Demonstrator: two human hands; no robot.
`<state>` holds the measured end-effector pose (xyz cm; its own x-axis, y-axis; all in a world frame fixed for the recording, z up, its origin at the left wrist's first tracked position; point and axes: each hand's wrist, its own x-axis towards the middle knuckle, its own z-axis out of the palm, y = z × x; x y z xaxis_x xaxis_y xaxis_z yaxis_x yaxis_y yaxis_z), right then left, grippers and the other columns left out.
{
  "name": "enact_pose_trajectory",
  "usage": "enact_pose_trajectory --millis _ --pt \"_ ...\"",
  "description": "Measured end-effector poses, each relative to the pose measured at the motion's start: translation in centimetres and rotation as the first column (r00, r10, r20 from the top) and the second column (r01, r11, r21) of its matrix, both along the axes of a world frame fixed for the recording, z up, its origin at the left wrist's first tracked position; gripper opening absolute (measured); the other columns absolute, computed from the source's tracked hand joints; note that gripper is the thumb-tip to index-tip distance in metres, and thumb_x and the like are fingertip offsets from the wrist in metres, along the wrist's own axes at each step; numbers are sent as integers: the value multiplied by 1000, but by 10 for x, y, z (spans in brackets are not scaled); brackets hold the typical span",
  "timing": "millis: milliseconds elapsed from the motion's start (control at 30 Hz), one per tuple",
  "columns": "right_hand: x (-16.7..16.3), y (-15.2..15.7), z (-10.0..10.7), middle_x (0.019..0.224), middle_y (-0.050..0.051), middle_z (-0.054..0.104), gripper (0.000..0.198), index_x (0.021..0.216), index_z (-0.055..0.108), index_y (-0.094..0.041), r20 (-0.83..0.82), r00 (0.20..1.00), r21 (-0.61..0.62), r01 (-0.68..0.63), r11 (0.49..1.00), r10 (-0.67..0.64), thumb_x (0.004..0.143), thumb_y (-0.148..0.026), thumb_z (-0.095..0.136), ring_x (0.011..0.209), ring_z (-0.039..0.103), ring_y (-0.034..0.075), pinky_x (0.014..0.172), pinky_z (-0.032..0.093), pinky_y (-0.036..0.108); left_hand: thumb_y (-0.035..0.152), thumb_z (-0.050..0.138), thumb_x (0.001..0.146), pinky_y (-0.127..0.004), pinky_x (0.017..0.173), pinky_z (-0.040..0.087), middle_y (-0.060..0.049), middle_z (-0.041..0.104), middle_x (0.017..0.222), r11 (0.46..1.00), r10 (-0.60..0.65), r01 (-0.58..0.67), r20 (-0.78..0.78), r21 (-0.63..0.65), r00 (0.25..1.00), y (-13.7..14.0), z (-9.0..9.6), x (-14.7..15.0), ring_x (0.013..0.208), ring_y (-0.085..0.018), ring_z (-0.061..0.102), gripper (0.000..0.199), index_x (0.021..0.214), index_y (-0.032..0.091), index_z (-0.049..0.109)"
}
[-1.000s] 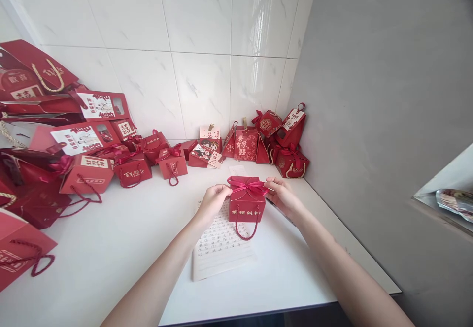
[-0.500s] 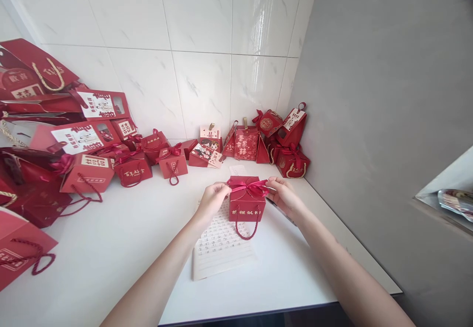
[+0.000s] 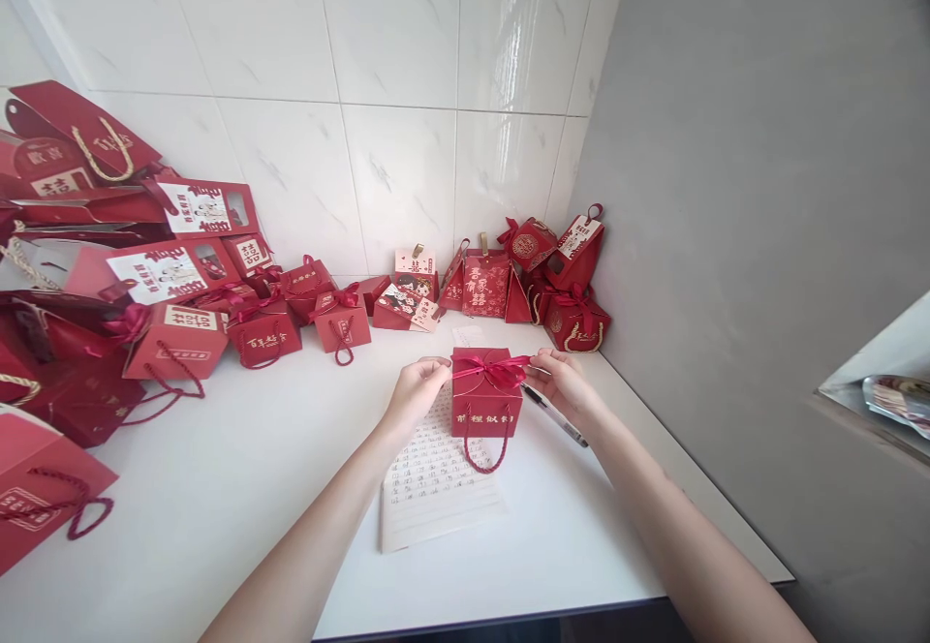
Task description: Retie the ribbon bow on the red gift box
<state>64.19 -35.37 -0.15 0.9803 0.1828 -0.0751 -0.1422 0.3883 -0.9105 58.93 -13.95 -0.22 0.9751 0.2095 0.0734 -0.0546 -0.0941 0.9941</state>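
Note:
A red gift box [image 3: 485, 416] with gold characters and a braided cord handle stands at the middle of the table, over part of a handwritten paper pad [image 3: 442, 517]. Across its top runs a dark pink ribbon [image 3: 495, 372] tied in a bow. My left hand [image 3: 421, 389] pinches the ribbon at the box's left side. On the other side, my right hand [image 3: 563, 382] grips the bow's right end between thumb and fingers. Just below that hand lies a black pen [image 3: 555, 414], partly covered by it.
Many red gift boxes and bags [image 3: 167, 343] are heaped on the left. More boxes [image 3: 485, 285] line the tiled wall at the back, some stacked in the corner [image 3: 577, 321]. A grey wall [image 3: 727, 236] bounds the right, with a plastic packet [image 3: 897, 399] in a recess.
The bow's right loop is pulled a little further to the right and the ribbon looks tauter. More of the pen shows below my right hand. The box stays in place.

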Motion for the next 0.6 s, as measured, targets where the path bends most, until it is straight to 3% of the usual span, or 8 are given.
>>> enact_pose_trajectory --millis 300,600 --pt "9 -14 3 59 -1 51 30 53 45 -19 -10 993 22 117 993 -117 50 -14 74 59 52 11 68 56 27 28 58 57 -31 79 41 -8 60 98 994 35 -36 -8 -99 999 11 4 2 90 -21 53 19 46 15 50" --pt "10 -16 7 56 -1 53 27 54 46 -17 -34 974 53 224 973 -222 51 -10 73 57 54 10 64 58 23 29 65 52 -32 79 44 -10 60 97 946 57 -42 37 -320 998 14 13 0 95 -23 52 18 50 14 55"
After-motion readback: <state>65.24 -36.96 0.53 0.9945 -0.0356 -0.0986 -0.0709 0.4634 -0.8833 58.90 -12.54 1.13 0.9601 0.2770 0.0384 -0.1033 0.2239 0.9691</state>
